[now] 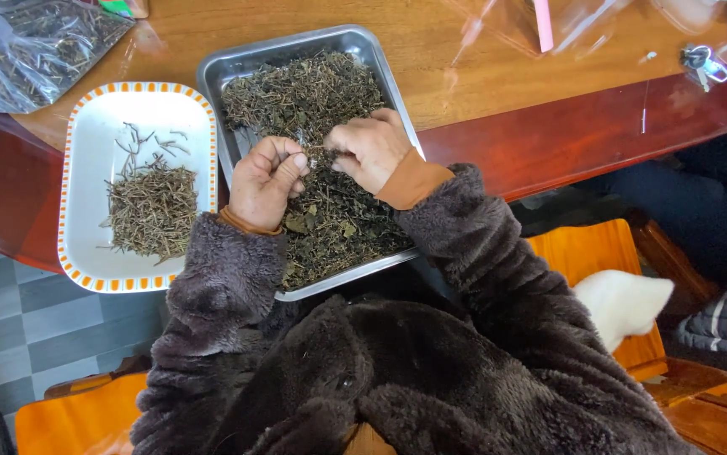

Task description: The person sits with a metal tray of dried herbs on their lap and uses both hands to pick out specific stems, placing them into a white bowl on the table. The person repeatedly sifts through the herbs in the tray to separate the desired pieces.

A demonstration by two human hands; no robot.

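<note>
Left hand (264, 181) and right hand (369, 150): fingers curled, a small sprig (320, 157) of dried herbs (300, 97) pinched between them over the metal tray (292, 46), centre of the desk (465, 76). Left: white dish (94, 126) with sorted stems (153, 211).

Clear bag of dried stems (26, 46) at the counter's (465, 67) far left corner; keys (702, 61) far right; orange chair (599, 253) below.

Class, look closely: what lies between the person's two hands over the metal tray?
In the head view, a small dried sprig bridges the left hand and right hand, over the metal tray of dried leaves.
</note>
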